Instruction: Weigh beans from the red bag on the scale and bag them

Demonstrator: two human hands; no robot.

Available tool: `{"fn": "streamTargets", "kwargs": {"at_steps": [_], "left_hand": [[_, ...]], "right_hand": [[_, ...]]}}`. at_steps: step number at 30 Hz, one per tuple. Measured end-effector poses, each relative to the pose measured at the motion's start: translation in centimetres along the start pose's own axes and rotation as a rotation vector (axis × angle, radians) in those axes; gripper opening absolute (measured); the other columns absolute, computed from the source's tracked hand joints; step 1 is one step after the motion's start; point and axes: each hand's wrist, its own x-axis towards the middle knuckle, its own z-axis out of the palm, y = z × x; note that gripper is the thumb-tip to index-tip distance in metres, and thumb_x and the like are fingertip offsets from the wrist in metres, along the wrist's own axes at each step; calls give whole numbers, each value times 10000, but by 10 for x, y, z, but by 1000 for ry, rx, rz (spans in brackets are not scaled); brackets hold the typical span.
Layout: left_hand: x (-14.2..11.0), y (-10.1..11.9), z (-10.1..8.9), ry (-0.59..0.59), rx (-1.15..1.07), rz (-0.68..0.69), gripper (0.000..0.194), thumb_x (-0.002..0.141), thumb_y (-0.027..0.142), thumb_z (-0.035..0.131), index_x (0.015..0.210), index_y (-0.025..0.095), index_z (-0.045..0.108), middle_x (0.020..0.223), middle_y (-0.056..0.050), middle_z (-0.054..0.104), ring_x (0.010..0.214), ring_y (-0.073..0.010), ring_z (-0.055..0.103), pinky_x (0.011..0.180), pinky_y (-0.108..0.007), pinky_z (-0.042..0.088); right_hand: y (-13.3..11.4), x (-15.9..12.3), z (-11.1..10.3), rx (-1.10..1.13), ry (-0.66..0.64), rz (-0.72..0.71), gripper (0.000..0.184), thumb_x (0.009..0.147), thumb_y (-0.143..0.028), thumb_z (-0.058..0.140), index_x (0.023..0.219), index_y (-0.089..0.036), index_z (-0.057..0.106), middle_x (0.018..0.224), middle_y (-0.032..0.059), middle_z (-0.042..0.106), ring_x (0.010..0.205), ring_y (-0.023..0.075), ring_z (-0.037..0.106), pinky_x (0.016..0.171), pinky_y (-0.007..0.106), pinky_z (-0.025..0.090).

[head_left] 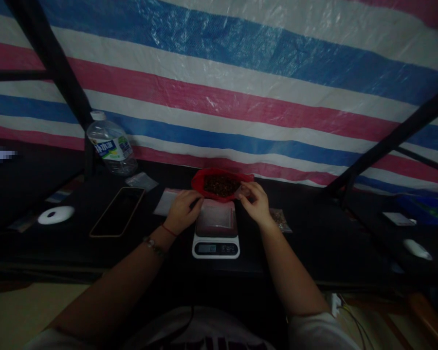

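A red plastic bag [200, 181] lies with its mouth spread, full of dark brown, grainy loose bits [221, 185]. My left hand [183, 210] is closed at the bag's near left edge, fingertips on the rim. At its right side my right hand [256, 201] pinches a small clear plastic piece [242, 191], whose kind I cannot make out. Between my hands stands a white kitchen scale [216, 249] with a lit display. A flat clear plastic bag [215, 217] lies on its platform. Partly behind my right wrist is a small filled clear bag [281, 220].
Left of my hands lie flat clear bags [166, 202], another small bag [141, 181], a phone [117, 212] and a white oval object [56, 215]. A large clear bottle [113, 146] stands behind. Dark frame bars [58, 73] and a striped sheet [222, 97] bound the black table.
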Motion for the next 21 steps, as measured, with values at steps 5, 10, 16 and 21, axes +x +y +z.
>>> {"fn": "streamTargets", "kwargs": {"at_steps": [5,10,16,21], "left_hand": [[-3,7,0,-62,-69,147,236,911,291,448,865,165,641,901,-64,677,891,-193,585,854,-364,423],[-4,9,-1,-111,-104,260,223,910,265,450,880,164,648,893,-52,681,883,-182,576,851,-358,413],[-4,9,2,-161,-99,257,205,872,289,508,944,179,665,973,-57,676,949,-197,567,905,-379,402],[-5,3,10,-191,1,131,340,753,268,612,1083,193,647,1155,-88,607,1073,-259,511,962,-437,383]], "right_hand": [[-2,-1,3,-25,-43,-32,355,815,-341,608,1152,-229,613,1048,87,612,966,226,587,834,384,520],[-4,-2,8,-3,-87,-74,380,806,-308,624,1178,-232,601,1082,90,602,989,225,586,842,385,517],[-7,-3,13,2,-124,-68,435,784,-288,644,1212,-250,575,1115,84,618,1024,237,586,907,421,489],[-10,-4,16,-2,-171,-68,432,789,-283,630,1217,-256,572,1125,74,634,1028,234,591,926,424,478]]}}
